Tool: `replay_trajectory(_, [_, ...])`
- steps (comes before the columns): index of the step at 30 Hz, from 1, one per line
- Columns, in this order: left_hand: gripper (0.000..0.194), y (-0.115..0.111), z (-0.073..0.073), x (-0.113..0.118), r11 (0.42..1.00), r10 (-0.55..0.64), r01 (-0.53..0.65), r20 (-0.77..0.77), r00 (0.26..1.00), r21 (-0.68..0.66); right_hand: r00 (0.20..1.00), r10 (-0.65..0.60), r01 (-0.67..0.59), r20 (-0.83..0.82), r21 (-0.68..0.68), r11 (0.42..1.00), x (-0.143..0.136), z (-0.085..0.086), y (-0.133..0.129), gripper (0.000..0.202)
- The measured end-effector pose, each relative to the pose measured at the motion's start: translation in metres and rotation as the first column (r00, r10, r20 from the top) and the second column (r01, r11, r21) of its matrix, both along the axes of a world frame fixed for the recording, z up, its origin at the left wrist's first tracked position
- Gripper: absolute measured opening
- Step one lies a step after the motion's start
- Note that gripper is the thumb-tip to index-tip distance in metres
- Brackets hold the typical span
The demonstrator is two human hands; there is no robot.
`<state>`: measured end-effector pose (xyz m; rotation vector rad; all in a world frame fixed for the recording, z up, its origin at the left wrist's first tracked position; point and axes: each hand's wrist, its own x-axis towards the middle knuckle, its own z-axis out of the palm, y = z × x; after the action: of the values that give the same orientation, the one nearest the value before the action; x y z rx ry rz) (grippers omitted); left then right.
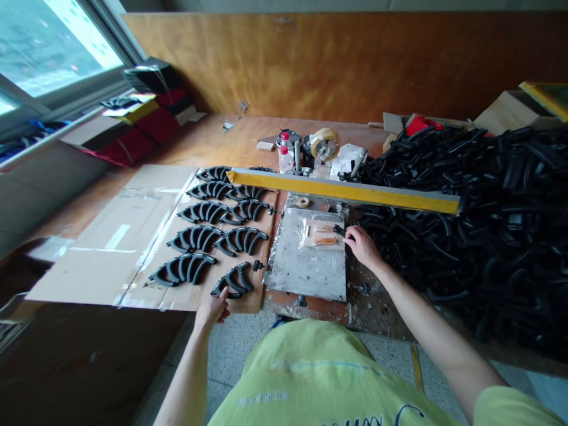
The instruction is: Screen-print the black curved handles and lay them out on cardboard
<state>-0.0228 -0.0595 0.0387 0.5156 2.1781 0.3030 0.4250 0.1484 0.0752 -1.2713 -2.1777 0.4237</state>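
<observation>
My left hand [216, 307] is at the front edge of a cardboard sheet [151, 204], fingers curled and thumb against the nearest curved black plastic part [231, 290] of a short row. Rows of similar curved black parts [195, 238] lie side by side on the sheet. My right hand [362, 245] pinches a small black plastic part [339, 230], whose far end reaches over the orange-brown block [325, 241] on a grey metal plate [306, 275]. My fingers cover the rest of that part.
A yellow-edged bar [346, 190] spans above the plate. A large heap of black parts [497, 236] fills the right side. Behind the bar stand a tape roll [325, 144] and red-capped bottles [284, 155]. Boxes [151, 118] sit by the window; a wooden panel [337, 65] closes the back.
</observation>
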Motion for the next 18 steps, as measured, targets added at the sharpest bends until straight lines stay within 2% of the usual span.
replay_trajectory(2, [0.048,0.007,0.01,-0.007,0.998,-0.05,0.051,-0.034,0.998,0.036,0.992,0.126,-0.126,-0.016,0.017,0.992,-0.023,-0.003,0.009,0.017])
replay_trajectory(5, [0.046,0.025,0.031,-0.005,0.98,-0.079,0.092,-0.082,0.993,0.178,0.971,0.236,-0.236,-0.032,0.019,0.972,-0.049,-0.015,0.019,0.034])
replay_trajectory(8, [0.045,0.053,0.056,0.011,0.939,-0.097,0.132,-0.126,0.987,0.316,0.951,0.31,-0.31,0.012,0.029,0.95,-0.06,-0.022,0.024,0.037])
replay_trajectory(10, [0.045,0.076,0.078,0.028,0.891,-0.135,0.173,-0.118,0.984,0.42,0.947,0.313,-0.316,0.071,0.025,0.949,-0.062,-0.02,0.026,0.038])
replay_trajectory(13, [0.045,0.116,0.12,0.063,0.751,-0.187,0.162,-0.03,0.982,0.64,0.942,0.288,-0.291,0.174,-0.008,0.957,-0.063,-0.012,0.027,0.035])
replay_trajectory(14, [0.046,0.131,0.136,0.075,0.677,-0.202,0.119,0.028,0.979,0.726,0.936,0.287,-0.289,0.203,-0.021,0.957,-0.064,-0.008,0.027,0.034])
replay_trajectory(16, [0.048,0.159,0.168,0.1,0.493,-0.265,-0.017,0.169,0.949,0.87,0.922,0.306,-0.304,0.238,-0.044,0.952,-0.065,-0.002,0.027,0.031])
replay_trajectory(17, [0.047,0.171,0.182,0.111,0.422,-0.29,-0.089,0.227,0.93,0.902,0.916,0.32,-0.318,0.242,-0.049,0.947,-0.066,0.001,0.027,0.03])
replay_trajectory(18, [0.047,0.181,0.194,0.12,0.378,-0.307,-0.145,0.272,0.912,0.914,0.912,0.332,-0.331,0.24,-0.046,0.942,-0.065,0.004,0.026,0.031])
